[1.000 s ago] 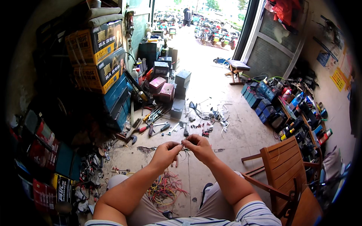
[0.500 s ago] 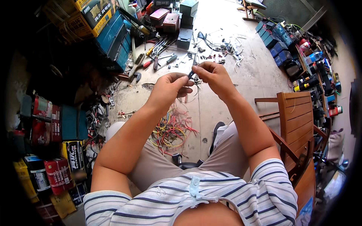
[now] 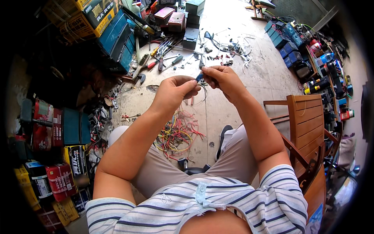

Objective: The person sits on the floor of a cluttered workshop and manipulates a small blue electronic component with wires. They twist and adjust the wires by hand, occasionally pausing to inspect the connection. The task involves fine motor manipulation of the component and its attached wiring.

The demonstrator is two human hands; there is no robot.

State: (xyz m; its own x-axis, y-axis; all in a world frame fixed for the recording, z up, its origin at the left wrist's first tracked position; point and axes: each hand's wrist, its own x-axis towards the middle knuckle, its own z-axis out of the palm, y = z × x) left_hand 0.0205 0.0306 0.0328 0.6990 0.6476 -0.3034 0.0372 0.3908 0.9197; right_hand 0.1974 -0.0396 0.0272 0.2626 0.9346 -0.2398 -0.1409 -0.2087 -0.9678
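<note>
A small dark blue, ribbed piece [image 3: 200, 77] is held between my two hands, above the floor in front of my knees. Thumb and fingers of my left hand [image 3: 174, 89] pinch its near end. My right hand [image 3: 226, 81] grips the far end, fingers curled round it. A thin dark wire seems to hang below the right fingers; where it joins is hidden. Beneath the hands lies a tangle of red, yellow and black wires [image 3: 176, 134]. Beyond them are a screwdriver [image 3: 177, 59] and other hand tools.
A wooden chair [image 3: 307, 119] stands close on my right. Boxes and batteries [image 3: 60, 181] are stacked along the left, with a teal case [image 3: 126, 58] farther up. Grey battery-like boxes [image 3: 191, 38] sit ahead. Small scraps and cable bits [image 3: 235, 50] litter the floor. Blue batteries [image 3: 288, 50] line the right side.
My right hand has turned and shifted slightly right. More of the blue ribbed piece shows between the fingers now. My left hand has barely moved.
</note>
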